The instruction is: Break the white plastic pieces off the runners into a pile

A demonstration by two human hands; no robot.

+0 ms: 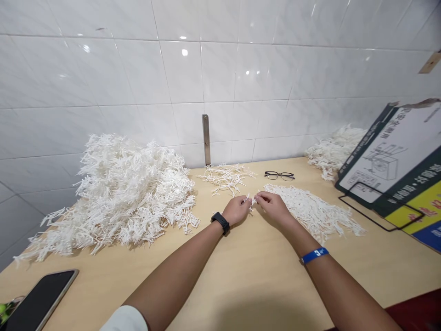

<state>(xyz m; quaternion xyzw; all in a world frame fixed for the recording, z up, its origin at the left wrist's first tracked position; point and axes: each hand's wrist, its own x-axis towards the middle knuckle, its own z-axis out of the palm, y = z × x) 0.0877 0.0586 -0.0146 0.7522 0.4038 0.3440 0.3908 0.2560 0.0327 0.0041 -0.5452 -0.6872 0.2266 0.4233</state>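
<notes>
My left hand (237,209), with a black watch on the wrist, is closed on a small white branched piece (246,198) above the middle of the table. Close to its right, my right hand (272,205) pinches at the same white bit; a blue band circles that wrist. A tall heap of white branched strands (131,193) lies to the left. Behind my hands is a small loose bunch of strands (227,177). Beside my right hand spreads a flatter pile of white pieces (315,211).
Black-framed glasses (279,175) lie near the wall. At the right a printed box (389,161) leans beside a black wire frame (379,220), with another white pile (336,147) behind. A phone (41,299) lies front left on the table (220,285).
</notes>
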